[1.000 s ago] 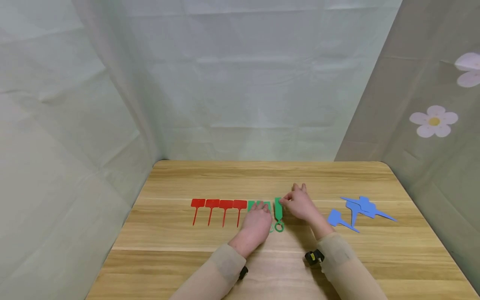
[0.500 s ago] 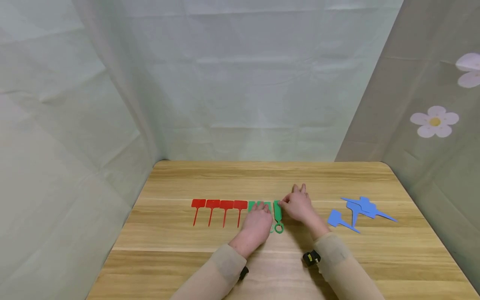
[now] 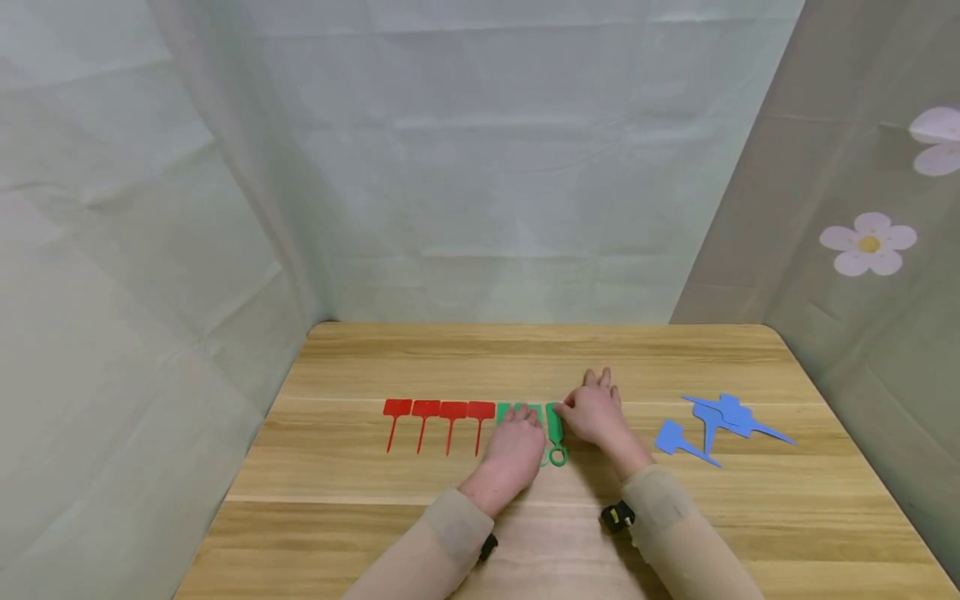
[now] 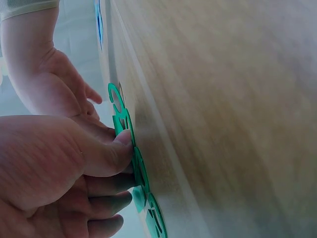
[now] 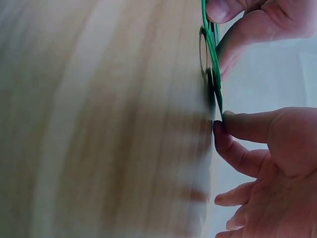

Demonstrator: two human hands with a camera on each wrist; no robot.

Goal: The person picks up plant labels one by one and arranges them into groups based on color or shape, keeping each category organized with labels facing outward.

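My left hand (image 3: 515, 450) lies over several green ring-ended tags (image 3: 504, 412) in the head view, its fingertips resting on their flat tops. In the left wrist view, the thumb touches the green tags (image 4: 141, 171), and their rings show past it. Just to the right, my right hand (image 3: 597, 412) pinches the top corner of another green tag (image 3: 555, 425) between thumb and index finger. That tag's ring points towards me. In the right wrist view, the pinched corner of the green tag (image 5: 219, 101) is tilted slightly off the wood.
Several red T-shaped plant labels (image 3: 453, 410) lie in a row to the left, stems towards me. At the right, several blue plant labels (image 3: 726, 412) lie loosely, some overlapping. Everything lies on a wooden table (image 3: 360, 533) with cloth hung around it.
My right hand has drawn the pinched green tag slightly towards me and to the left, nearer the other green tags. My left hand has stayed in place.
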